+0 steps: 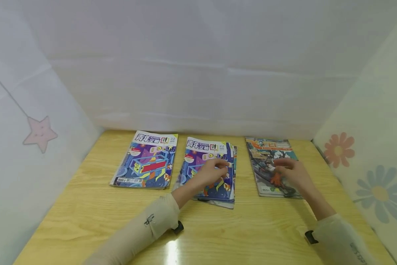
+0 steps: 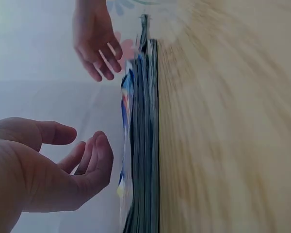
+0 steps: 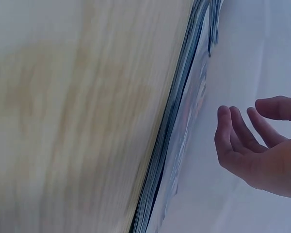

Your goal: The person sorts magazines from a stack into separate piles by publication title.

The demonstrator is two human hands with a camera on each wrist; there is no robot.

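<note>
My left hand (image 1: pixel 213 172) hovers over the middle stack of magazines (image 1: pixel 196 147), fingers loosely bent and holding nothing. That stack has a purple and blue cover on top, with several uneven edges poking out at its right and bottom. In the left wrist view the fingers stand apart from the stack's cover. Over a magazine pile (image 1: pixel 262 162) with an orange-bannered, comic-style cover hangs my right hand (image 1: pixel 292 173). Its fingers are also relaxed with a gap to the thumb, and the right wrist view shows it above the cover, gripping nothing.
Another magazine stack (image 1: pixel 148 167) with the same purple cover lies at the left. All three piles sit on a yellow wood-grain table (image 1: pixel 244 228). A white sheet (image 1: pixel 198 92) hangs behind, and side panels bear a pink star (image 1: pixel 40 133) and flowers (image 1: pixel 339 150).
</note>
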